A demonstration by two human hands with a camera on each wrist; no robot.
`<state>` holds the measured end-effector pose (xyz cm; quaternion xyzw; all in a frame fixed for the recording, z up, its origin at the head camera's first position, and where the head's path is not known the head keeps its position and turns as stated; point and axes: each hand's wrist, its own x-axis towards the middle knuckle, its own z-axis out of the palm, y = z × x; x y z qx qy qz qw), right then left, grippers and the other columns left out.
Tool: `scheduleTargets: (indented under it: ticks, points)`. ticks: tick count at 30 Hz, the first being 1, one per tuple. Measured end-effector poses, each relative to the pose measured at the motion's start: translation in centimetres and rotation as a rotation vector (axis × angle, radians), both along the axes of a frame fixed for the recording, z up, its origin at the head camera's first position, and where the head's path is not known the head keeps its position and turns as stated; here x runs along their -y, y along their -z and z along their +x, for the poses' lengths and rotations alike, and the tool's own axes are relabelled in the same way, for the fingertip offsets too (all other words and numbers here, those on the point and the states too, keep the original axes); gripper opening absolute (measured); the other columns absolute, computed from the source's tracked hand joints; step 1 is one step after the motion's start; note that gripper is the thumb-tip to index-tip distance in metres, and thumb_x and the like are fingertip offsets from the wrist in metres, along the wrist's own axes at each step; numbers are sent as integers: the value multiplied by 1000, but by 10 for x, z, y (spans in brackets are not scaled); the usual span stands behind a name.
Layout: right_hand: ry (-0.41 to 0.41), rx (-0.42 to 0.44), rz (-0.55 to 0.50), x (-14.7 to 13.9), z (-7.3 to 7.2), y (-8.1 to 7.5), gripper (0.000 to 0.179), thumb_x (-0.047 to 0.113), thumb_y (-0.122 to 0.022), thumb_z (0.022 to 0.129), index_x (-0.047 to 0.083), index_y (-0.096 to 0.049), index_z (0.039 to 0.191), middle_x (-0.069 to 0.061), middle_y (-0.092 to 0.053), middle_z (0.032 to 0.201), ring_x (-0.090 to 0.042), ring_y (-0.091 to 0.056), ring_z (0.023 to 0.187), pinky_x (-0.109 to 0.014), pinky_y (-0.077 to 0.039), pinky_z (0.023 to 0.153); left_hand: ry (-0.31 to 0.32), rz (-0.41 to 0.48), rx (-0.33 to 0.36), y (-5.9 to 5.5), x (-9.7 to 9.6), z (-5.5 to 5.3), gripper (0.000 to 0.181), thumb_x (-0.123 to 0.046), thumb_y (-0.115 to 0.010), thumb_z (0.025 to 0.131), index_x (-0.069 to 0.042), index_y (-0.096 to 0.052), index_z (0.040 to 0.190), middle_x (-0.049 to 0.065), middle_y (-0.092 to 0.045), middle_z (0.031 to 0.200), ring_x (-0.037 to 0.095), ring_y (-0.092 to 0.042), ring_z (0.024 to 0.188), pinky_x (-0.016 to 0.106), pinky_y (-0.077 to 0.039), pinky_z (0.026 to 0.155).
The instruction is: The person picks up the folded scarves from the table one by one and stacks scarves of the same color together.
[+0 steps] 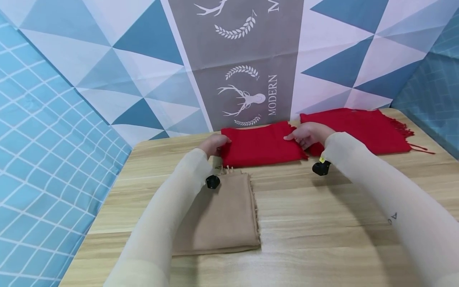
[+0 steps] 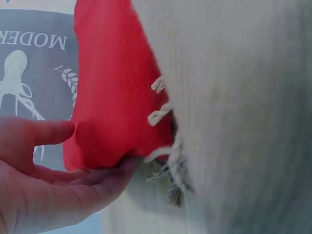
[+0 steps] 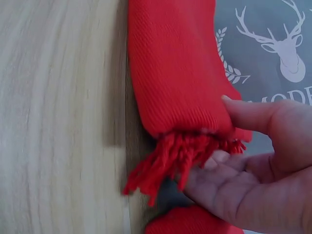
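A folded red scarf [image 1: 258, 144] with a fringed right end lies near the table's back edge, between both hands. My left hand [image 1: 214, 144] holds its left end; in the left wrist view the thumb [image 2: 56, 131] is on one face and the fingers reach under the other. At the fringed end, my right hand [image 1: 309, 133] pinches the scarf, thumb [image 3: 246, 113] on top and fingers below the fringe [image 3: 170, 158]. In front of the left part of the red scarf lies a folded beige scarf [image 1: 229, 215], partly hidden by the left sleeve.
A second red scarf [image 1: 365, 131], folded and fringed, lies at the back right, partly behind the right hand. All sit on a wooden table [image 1: 297, 239]. A patterned backdrop [image 1: 247, 59] rises right behind the table, with blue tiled-print cloth [image 1: 46, 139] at the left.
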<state>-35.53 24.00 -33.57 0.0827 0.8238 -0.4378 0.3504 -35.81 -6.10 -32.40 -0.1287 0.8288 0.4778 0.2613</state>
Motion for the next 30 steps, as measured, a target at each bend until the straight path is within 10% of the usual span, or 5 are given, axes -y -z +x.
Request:
scheduleTargets:
  ticks: [14,30]
  points:
    - [269,67,-279,7,-1,6,71,29,-56,96,2,-16,149,-10,-40,128,-23,-43,118,-37,-33,118,-127,141,182,2,3,-5,56,-21,-62,91,-8,-36,139,10,-45,141,25,-47,122,37,-45,108]
    - [354,21,-228,8,1,6,72,23,-56,96,1,-14,150,-14,-34,142,-28,-36,132,-36,-34,118,-143,238,211,2,4,-4,57,-10,-63,88,-8,-35,138,10,-42,143,28,-43,128,43,-44,109]
